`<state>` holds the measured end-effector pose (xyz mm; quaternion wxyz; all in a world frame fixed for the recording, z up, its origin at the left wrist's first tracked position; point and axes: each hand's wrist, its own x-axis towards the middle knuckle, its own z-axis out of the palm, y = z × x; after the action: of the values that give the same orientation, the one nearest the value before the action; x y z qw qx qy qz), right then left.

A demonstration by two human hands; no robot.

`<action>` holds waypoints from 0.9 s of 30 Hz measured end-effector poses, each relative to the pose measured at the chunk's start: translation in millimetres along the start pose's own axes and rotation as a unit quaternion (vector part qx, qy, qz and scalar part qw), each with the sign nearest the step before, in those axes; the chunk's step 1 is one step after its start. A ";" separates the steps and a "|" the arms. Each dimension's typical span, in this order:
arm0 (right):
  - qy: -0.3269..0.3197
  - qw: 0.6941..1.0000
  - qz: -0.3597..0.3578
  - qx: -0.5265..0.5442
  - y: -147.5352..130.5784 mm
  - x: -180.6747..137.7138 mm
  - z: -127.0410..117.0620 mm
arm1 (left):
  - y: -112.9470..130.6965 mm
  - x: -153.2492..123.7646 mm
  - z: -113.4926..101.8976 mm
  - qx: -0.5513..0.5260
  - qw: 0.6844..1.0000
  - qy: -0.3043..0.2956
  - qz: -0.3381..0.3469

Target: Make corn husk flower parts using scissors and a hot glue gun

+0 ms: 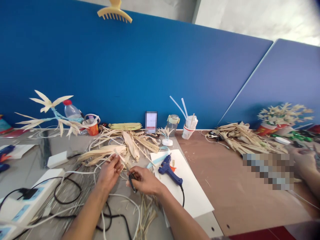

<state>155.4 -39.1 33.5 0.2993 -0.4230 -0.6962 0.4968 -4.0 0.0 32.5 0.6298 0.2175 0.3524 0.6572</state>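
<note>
My right hand (143, 180) is closed round the dark handles of a pair of scissors (132, 182), whose blades point up and left. In my left hand (110, 170), a small pale strip of corn husk (119, 156) is pinched between thumb and fingers. The scissor blades are close to the strip; whether they touch it I cannot tell. Just beyond both hands lies a heap of dried corn husks (131, 145). To the right, a blue glue gun (170, 169) rests on white paper (195, 196).
A white power strip (30, 196) and tangled cables lie at the left. Husk flowers (51, 106), a plastic bottle (72, 111), a phone (151, 122), a jar (173, 124) and a cup (188, 130) line the blue partition (150, 66). At far right, another person's hand (303, 161) is near more husks (246, 136).
</note>
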 end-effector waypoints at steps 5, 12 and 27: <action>0.028 0.994 -0.004 -0.102 -11.4 -4.0 -0.4 | -3.2 -0.2 1.6 0.038 0.998 0.023 0.032; 0.031 0.999 0.005 -0.041 -2.0 0.7 3.1 | -8.6 1.7 0.4 0.095 0.994 -0.005 0.061; 0.000 0.995 0.038 0.092 6.2 5.5 7.8 | -2.7 -4.3 3.7 0.053 0.998 0.019 0.021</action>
<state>148.1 -36.7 25.1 0.3182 -0.4198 -0.6307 0.5699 1.0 -3.6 33.7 0.5964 0.2453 0.3939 0.6549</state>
